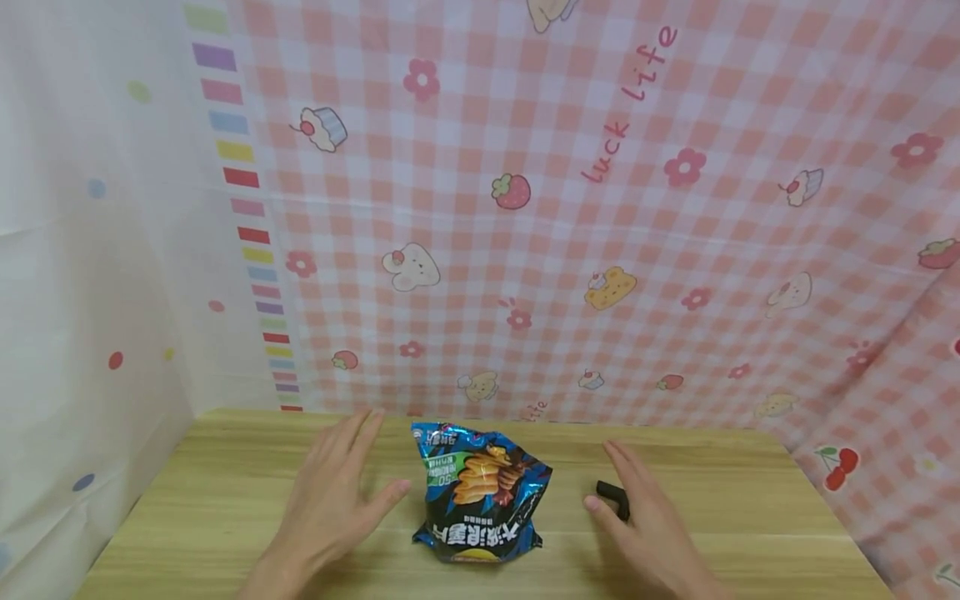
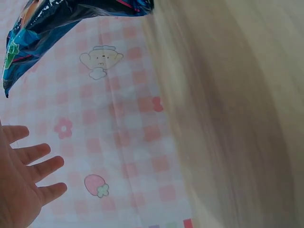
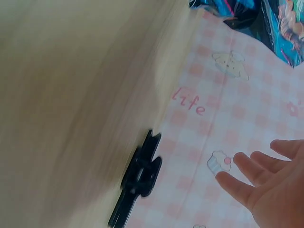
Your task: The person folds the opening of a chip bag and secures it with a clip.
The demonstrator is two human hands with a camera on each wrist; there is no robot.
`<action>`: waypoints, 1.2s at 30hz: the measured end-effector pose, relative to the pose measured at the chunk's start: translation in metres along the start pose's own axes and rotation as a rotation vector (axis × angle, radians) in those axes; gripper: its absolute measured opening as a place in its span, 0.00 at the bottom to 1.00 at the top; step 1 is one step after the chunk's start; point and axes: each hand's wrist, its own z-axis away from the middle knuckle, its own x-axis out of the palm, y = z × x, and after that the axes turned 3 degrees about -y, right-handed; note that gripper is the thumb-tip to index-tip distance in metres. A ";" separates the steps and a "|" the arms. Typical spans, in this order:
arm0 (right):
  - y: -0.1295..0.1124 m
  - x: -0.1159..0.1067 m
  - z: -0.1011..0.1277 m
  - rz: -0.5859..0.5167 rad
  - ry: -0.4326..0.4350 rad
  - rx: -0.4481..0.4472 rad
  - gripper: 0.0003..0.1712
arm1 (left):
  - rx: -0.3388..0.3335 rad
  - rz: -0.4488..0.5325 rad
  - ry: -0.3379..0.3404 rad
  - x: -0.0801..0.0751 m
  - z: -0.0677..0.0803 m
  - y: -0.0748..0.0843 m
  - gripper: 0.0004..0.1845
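Chip bag [image 1: 480,496], blue and glossy, lay flat near the middle of the wooden table [image 1: 187,517], its long axis running from 6 o'clock to 12 o'clock, with the crimped top seal pointing toward the checked backdrop [image 1: 600,208] and the printed bottom edge toward the person. The left hand [image 1: 333,496] sat at about 9 o'clock of the bag, fingers straight and spread, holding nothing, its thumb reaching close to the bag's left side without clear contact. The right hand [image 1: 645,517] sat at about 3 o'clock, also flat and spread, gripping nothing, well apart from the bag. A small black clip [image 1: 613,497] lay on the table just beside the right hand's thumb, between that hand and the bag; whether the thumb touched it could not be told. Bare wood stretched at 9 o'clock toward the table's left edge and at 3 o'clock toward the right edge, while the backdrop closed off the far edge at 12 o'clock, not far beyond the bag's top.
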 end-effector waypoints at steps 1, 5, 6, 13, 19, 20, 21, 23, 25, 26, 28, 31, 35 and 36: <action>-0.002 0.001 0.000 -0.011 0.001 0.001 0.43 | -0.002 0.008 -0.001 0.000 -0.001 0.002 0.49; -0.008 0.006 -0.002 -0.064 0.005 0.005 0.42 | -0.022 0.043 -0.019 0.000 -0.006 0.009 0.50; -0.009 0.007 -0.002 -0.075 0.009 0.006 0.42 | -0.025 0.052 -0.021 0.001 -0.007 0.011 0.51; -0.020 0.015 -0.004 -0.188 -0.002 0.054 0.38 | -0.037 0.092 -0.030 0.002 -0.015 0.023 0.52; -0.026 0.023 -0.005 -0.248 0.052 -0.001 0.34 | -0.029 0.106 -0.001 0.003 -0.021 0.031 0.51; -0.027 0.025 -0.006 -0.252 0.066 -0.020 0.34 | -0.024 0.108 0.008 0.003 -0.022 0.033 0.51; -0.028 0.026 -0.006 -0.256 0.078 -0.034 0.33 | -0.018 0.109 0.016 0.003 -0.023 0.034 0.50; -0.029 0.028 -0.008 -0.264 0.088 -0.046 0.33 | 0.005 0.114 0.042 0.005 -0.026 0.035 0.49; -0.031 0.030 -0.009 -0.272 0.089 -0.043 0.32 | 0.034 0.113 0.077 0.006 -0.028 0.037 0.47; -0.032 0.030 -0.010 -0.278 0.089 -0.042 0.32 | 0.051 0.111 0.095 0.007 -0.029 0.038 0.47; -0.034 0.032 -0.011 -0.298 0.091 -0.041 0.31 | 0.089 0.105 0.133 0.008 -0.032 0.041 0.45; -0.037 0.035 -0.012 -0.334 0.106 -0.064 0.30 | 0.134 0.091 0.172 0.010 -0.035 0.044 0.43; -0.040 0.038 -0.013 -0.376 0.128 -0.077 0.28 | 0.177 0.080 0.193 0.013 -0.040 0.049 0.40; -0.041 0.038 -0.013 -0.385 0.134 -0.078 0.27 | 0.189 0.077 0.197 0.014 -0.041 0.050 0.39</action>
